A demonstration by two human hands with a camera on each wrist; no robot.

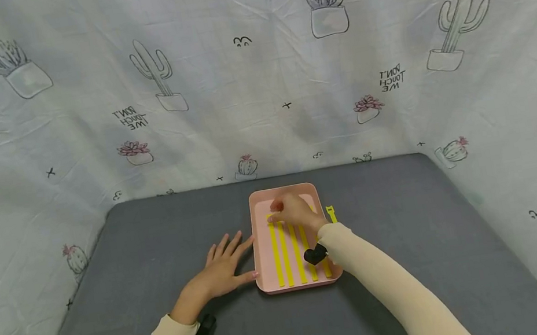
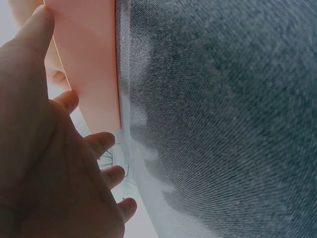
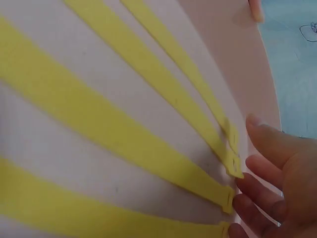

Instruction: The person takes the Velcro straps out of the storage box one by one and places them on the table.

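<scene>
On the left, the left hand [image 1: 221,268] is lying flat on the grey bench [image 1: 145,251], palm down, with its fingers straight and spread, so its grip is apart and it is holding nothing. Its thumb side is resting against the left outer wall of the pink tray [image 1: 263,250]; in the left wrist view the thumb and the first finger are touching that wall [image 2: 94,64], and I judge that the hand is lying there to keep the tray from sliding. Inside the tray, the yellow strips [image 1: 285,255] are lying flat and side by side, running from the near wall toward the far one, and this makes their far ends easy to reach one by one. Further right, the right hand [image 1: 293,210] is hovering low over these far ends, with the fingers bent downward. In the right wrist view the fingertips [image 3: 245,186] are touching or almost touching the tabbed ends of the strips [image 3: 230,196], but I cannot tell whether the grip is already pinching one. So the strips are lying just under and in front of the fingertips, not inside the hand. One more yellow strip [image 1: 331,213] is lying outside, just beside the right wall of the tray.
</scene>
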